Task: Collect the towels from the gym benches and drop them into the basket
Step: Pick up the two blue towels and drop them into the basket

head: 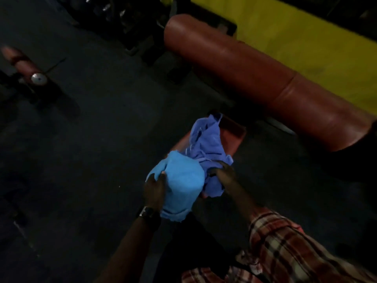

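The person is leaning over the basket (232, 137), which is sitting on the floor just beside the near edge of the brown bench (244, 66). The left hand (154, 187) is gripping the light blue towel (181, 180), with its fingers curling into the cloth's left side. The right hand (221, 172) is clutching the purple towel (208, 139) at its lower end.

The purple towel is draping across the basket's near left rim and looks to be going partly inside. The light blue towel is bunching up just in front of the near rim, not yet in.

No towels are showing on the visible stretch of bench, so collecting here seems finished and the drop is under way. Both hands have yet to let go. Whether other benches are holding towels cannot be told, as the surroundings are dark and blurred.
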`<state>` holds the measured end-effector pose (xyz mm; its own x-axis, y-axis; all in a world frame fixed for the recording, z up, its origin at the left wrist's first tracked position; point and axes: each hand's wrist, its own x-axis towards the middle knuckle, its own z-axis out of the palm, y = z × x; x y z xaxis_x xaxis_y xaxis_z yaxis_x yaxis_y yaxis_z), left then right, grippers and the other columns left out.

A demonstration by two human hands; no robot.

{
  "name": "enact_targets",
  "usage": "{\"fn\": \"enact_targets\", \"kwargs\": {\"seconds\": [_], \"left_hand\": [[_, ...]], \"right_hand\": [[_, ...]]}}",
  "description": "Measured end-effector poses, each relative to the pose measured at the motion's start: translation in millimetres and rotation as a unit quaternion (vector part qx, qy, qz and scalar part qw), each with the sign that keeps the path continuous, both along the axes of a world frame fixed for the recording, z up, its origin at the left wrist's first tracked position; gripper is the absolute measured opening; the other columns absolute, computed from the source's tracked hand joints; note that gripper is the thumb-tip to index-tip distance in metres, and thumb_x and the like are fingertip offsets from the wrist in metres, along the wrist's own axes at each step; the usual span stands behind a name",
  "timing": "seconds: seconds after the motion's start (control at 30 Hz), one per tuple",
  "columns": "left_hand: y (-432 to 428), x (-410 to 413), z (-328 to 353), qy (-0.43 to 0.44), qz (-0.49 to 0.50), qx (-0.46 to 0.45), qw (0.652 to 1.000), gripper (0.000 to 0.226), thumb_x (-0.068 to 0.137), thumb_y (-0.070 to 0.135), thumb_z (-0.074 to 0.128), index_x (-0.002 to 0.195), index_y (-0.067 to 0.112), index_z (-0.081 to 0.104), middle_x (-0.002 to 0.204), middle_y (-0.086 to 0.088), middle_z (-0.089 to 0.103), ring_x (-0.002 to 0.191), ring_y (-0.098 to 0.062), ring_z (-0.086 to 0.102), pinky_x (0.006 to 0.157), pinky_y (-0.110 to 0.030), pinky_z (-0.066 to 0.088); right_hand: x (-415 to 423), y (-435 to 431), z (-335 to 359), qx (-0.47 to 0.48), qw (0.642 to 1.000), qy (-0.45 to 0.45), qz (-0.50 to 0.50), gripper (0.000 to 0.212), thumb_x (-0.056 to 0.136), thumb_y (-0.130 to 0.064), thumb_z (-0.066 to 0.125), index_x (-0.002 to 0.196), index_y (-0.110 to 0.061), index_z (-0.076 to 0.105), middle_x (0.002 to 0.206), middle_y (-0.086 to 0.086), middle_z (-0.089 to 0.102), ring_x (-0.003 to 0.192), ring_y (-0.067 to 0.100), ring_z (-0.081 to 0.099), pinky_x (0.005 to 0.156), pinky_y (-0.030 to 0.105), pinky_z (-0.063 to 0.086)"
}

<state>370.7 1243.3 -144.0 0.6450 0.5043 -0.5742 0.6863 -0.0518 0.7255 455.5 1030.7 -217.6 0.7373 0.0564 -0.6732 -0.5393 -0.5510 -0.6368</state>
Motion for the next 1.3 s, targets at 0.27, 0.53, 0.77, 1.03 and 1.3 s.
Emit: {"fn": "enact_targets", "kwargs": {"seconds": [0.27,0.53,0.77,1.03,1.3], "left_hand": [[-115.9,-2.3,49.6,-0.128,-0.084,-0.034,0.988,0.03,0.094,0.012,0.061,0.124,0.009,0.066,0.12,-0.01,0.07,0.112,-0.026,0.066,0.092,-0.033,0.055],[-301.5,-42.1,81.5,-0.105,-0.189,-0.135,0.967,0.032,0.1,0.024,0.051,0.123,0.007,0.065,0.12,-0.017,0.07,0.11,-0.033,0.067,0.097,-0.054,0.053],[-439.2,-25.7,104.4,-0.128,-0.264,-0.146,0.945,0.029,0.1,0.024,0.053,0.121,0.009,0.065,0.117,-0.012,0.071,0.109,-0.029,0.068,0.098,-0.05,0.053],[-586.1,82.5,107.5,-0.214,-0.309,-0.172,0.911,0.02,0.099,0.02,0.054,0.114,0.014,0.065,0.114,-0.009,0.071,0.108,-0.026,0.067,0.092,-0.042,0.055],[-746.2,207.2,124.0,-0.221,-0.34,-0.265,0.875,0.015,0.099,0.013,0.053,0.112,0.015,0.06,0.11,-0.004,0.068,0.11,-0.021,0.068,0.09,-0.038,0.057]], "right_hand": [[-62.7,-159.3,63.2,0.17,0.948,-0.119,-0.243,0.026,0.083,0.017,0.048,0.095,0.008,0.069,0.07,0.011,0.066,0.064,0.013,0.063,0.071,0.032,0.052],[-166.9,-342.9,129.9,0.239,0.848,-0.186,-0.435,0.02,0.077,0.013,0.048,0.09,0.005,0.062,0.085,0.017,0.062,0.079,0.023,0.059,0.072,0.035,0.047],[-213.1,-458.1,144.7,0.232,0.754,-0.223,-0.572,0.034,0.061,0.012,0.055,0.084,-0.01,0.069,0.088,0.014,0.069,0.084,0.027,0.064,0.076,0.039,0.052],[-197.4,-576.0,144.1,0.182,0.64,-0.303,-0.682,0.035,0.064,0.009,0.06,0.083,-0.019,0.07,0.091,0.008,0.07,0.086,0.025,0.065,0.073,0.035,0.053],[-129.1,-702.2,182.8,0.112,0.621,-0.348,-0.694,0.038,0.045,-0.003,0.064,0.078,-0.02,0.069,0.084,0.002,0.069,0.078,0.019,0.063,0.065,0.029,0.05]]}}
